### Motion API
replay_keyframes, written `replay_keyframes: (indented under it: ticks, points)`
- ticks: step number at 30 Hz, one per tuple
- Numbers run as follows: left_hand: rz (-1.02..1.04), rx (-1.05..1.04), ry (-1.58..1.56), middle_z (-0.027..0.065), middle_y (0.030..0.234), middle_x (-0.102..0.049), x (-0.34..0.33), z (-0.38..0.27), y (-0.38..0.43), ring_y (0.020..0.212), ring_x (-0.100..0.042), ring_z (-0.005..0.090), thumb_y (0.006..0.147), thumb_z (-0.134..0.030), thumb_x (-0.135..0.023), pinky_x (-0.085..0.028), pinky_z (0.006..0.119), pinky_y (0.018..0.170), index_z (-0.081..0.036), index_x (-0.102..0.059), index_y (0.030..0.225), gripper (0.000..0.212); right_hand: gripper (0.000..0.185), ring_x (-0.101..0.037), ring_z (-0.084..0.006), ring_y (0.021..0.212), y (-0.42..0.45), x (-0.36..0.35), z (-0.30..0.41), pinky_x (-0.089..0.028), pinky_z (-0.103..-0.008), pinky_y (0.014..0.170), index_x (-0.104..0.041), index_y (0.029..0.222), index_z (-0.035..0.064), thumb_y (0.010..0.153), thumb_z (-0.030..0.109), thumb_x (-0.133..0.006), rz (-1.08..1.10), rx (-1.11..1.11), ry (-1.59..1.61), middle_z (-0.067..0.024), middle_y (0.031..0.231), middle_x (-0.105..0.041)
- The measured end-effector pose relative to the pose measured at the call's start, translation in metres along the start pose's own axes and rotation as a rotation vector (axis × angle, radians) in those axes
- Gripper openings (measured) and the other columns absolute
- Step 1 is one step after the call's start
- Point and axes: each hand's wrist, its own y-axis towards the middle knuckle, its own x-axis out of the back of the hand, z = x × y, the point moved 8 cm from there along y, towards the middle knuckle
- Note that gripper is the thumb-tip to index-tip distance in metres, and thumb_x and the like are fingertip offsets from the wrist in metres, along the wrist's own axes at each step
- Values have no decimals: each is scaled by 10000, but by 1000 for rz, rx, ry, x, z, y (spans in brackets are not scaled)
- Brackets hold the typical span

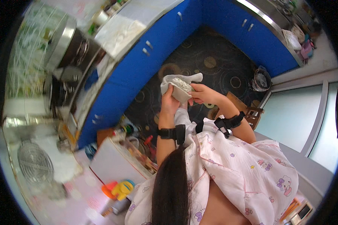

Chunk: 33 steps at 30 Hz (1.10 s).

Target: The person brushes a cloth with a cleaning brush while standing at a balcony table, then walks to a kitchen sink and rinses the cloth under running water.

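Near the middle of the head view, a pale grey cloth [195,76] is wrapped partly around a light, speckled object [183,84] whose exact kind I cannot tell. My left hand [170,100] grips the cloth-covered side from the left, its thumb on top. From the right, my right hand [202,94] holds the other end of the speckled object, fingers curled over its edge. Both hands are close together above the dark floor. Each wrist bears a black strap. The undersides of the cloth and object are hidden.
Blue cabinets [138,64] run along the left and far sides under a counter. A gas stove [70,76] stands at left. A wooden stool [253,115] and a lined waste bin [261,80] are at right. A white box [118,160] stands lower left.
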Motion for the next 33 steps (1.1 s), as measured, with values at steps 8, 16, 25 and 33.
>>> replay_keyframes:
  ticks: [8,16,25,33]
  points:
    - [526,404,102,141,1097,-523,-151,11,194,988,-526,279,679,-168,-473,-424,388,849,5,-436,1138,492,187,-487,-71,486,22,190,124,-405,-205,437,-523,892,16,835,193,-497,-389,51,-255,-57,696,-603]
    - [569,436,387,72,1028,-554,-283,134,404,929,-544,181,803,-155,-580,-449,316,783,-57,-476,1097,327,286,-525,-152,544,-18,425,191,-420,-289,528,-512,790,-2,863,271,-470,-806,163,-336,-85,589,-532]
    - [428,358,585,17,873,-558,-404,222,597,785,-548,117,774,-50,-613,-447,252,699,-70,-517,955,206,324,-512,-181,507,-27,651,266,-401,-306,501,-500,705,1,874,271,-446,-935,67,-397,-85,536,-511]
    - [550,672,732,17,840,-556,-479,354,673,738,-546,121,783,-70,-608,-451,256,660,-65,-510,926,174,240,-496,-116,504,-85,768,234,-393,-253,452,-494,822,14,841,253,-502,-909,-78,13,-57,642,-565]
